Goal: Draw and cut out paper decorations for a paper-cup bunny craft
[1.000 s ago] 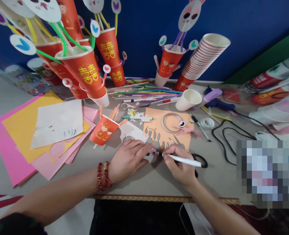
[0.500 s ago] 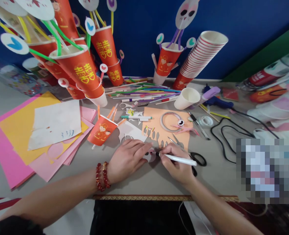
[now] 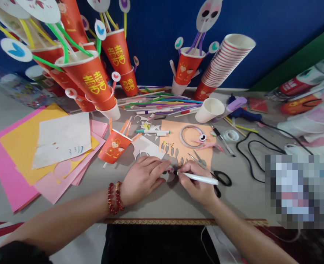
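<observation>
My left hand (image 3: 143, 176) lies palm down on the table, its fingers spread a little and their tips on the left edge of a small white paper disc (image 3: 169, 176). Dark and pink marks show on the disc. A white marker (image 3: 202, 178) is pinched in my right hand (image 3: 196, 185), its tip at the disc's right side. Black-handled scissors (image 3: 222, 178) lie partly under my right hand. Behind the hands is an orange sheet (image 3: 173, 128) with leaf-shaped holes, next to white paper scraps (image 3: 148, 146).
Red cups (image 3: 94, 82) with paper faces stand at the back left. A cup stack (image 3: 225, 60) leans at the back right, near a white cup (image 3: 210, 110). Coloured sheets (image 3: 10, 176) lie left, a small red cup (image 3: 114, 146) nearer. A black cable (image 3: 239, 146) curls at right.
The marker and my right fingertips have shifted very slightly left, and the marker's tip has moved a little on the disc. My left hand has stayed in place.
</observation>
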The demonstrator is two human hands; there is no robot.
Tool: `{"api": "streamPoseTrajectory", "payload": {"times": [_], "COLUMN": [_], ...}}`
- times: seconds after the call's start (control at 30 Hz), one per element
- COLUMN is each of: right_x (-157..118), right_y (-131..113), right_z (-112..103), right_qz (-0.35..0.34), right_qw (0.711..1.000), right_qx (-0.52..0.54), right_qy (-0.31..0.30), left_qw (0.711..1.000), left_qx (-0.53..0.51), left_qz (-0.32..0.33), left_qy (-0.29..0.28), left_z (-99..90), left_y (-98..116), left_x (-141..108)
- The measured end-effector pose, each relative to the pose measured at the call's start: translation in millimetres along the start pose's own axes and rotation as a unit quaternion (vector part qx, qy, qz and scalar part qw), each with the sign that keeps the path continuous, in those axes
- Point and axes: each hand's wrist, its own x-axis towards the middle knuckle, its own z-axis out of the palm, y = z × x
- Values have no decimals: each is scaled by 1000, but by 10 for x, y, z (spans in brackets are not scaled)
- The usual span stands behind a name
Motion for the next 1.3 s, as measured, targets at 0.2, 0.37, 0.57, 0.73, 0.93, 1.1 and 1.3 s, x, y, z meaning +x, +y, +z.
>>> {"api": "streamPoseTrajectory", "payload": {"times": [0.2,0.37,0.57,0.73,0.93,1.1,1.3], "right_x": [-6,4,9,15,18,9,14], "right_y": [-1,-21,-24,-23,-36,-29,-31], "right_z": [0,-5,-1,3,-3,-4,-2], "right_qz": [5,5,3,12,2,3,5], "right_qw": [1000,1000,1000,1000,1000,1000,1000], "right_qx": [-3,-7,-13,-23,-23,-25,-29], "right_qy": [-6,-5,-6,-6,-2,-7,-6], "left_qw": [1000,1000,1000,1000,1000,1000,1000], "left_qx": [-1,-3,-2,-1,-1,5,2], "left_qz": [0,3,0,0,0,-1,2], "left_qy": [0,4,3,0,3,2,7], "left_z": [1,-4,-12,-16,-13,-14,-11], "left_y": [-2,-2,1,8,7,7,7], "left_x": [2,17,6,7,-1,9,9]}}
